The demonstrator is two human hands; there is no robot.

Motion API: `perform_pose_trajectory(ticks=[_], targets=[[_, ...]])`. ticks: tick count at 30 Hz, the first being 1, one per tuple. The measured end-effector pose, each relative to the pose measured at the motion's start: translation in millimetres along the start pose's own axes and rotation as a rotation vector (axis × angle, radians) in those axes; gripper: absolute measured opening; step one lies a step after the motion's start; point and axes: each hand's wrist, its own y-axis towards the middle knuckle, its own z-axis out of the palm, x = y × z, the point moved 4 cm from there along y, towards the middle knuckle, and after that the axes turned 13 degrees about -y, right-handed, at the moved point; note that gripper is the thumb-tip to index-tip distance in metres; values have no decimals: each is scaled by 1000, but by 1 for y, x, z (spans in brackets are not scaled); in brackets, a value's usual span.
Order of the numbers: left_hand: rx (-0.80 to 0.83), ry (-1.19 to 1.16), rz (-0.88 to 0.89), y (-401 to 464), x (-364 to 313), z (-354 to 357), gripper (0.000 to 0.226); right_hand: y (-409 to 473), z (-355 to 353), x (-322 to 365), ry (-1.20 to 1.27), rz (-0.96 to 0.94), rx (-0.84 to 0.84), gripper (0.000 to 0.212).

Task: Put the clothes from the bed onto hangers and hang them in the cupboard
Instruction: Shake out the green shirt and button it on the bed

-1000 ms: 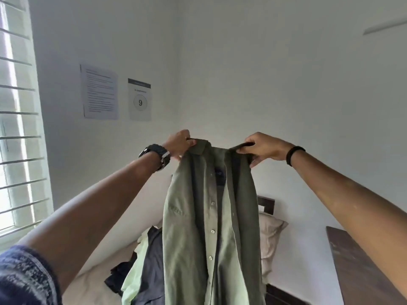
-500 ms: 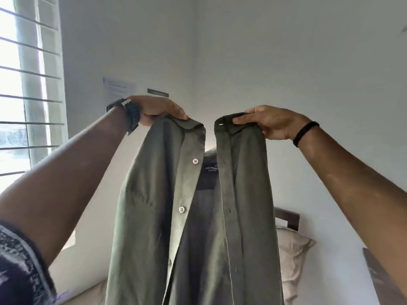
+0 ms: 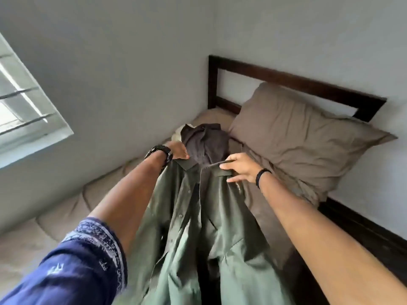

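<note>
Head view: green shirt (image 3: pixel 198 227), held high against the wall half a second ago, now hangs low over the bed (image 3: pixel 66 216), in front of a dark shirt (image 3: pixel 204 144) beside the pillow (image 3: pixel 297 137). Left hand (image 3: pixel 178 150) and right hand (image 3: pixel 240 166) each still pinch a collar side, fingers curled over the fabric.

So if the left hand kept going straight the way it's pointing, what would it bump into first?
Probably the dark shirt lying on the bed: the left hand, gripping the green shirt by its collar, points right at it. Depth is hard to judge, so it might pass just above.
</note>
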Motion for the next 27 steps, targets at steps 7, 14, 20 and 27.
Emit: perform_pose_trajectory(ticks=[7,14,20,27], targets=[[-481,-290,25,126,66,40,23,125,9,-42,19,-67,-398,30],[-408,38,197,217,131,157,48,203,77,-98,-299,-155,-261,48],[-409,-120,255,269,193,225,55,205,124,-154,-522,-337,-413,52],[-457,-246,369,282,213,244,55,180,163,-194,-434,-343,-927,16]])
